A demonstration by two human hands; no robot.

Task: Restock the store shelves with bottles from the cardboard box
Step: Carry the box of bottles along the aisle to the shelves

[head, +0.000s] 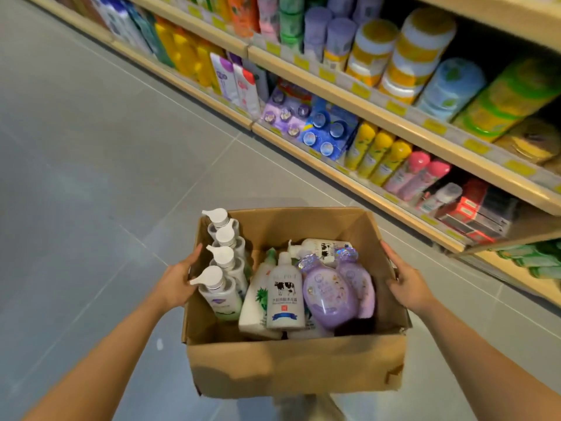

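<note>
Both hands grip the cardboard box (pixel 296 364) by its side walls: left hand (pixel 177 282) at 9 o'clock, right hand (pixel 409 284) at 3 o'clock. Inside, 4 white pump bottles (pixel 223 268) stand along the left wall; a cow-label bottle (pixel 285 296) and purple bottles (pixel 329 294) lie beside them. Stocked store shelves (pixel 379 117) run from 12 to 3 o'clock above grey floor (pixel 91 177).
</note>
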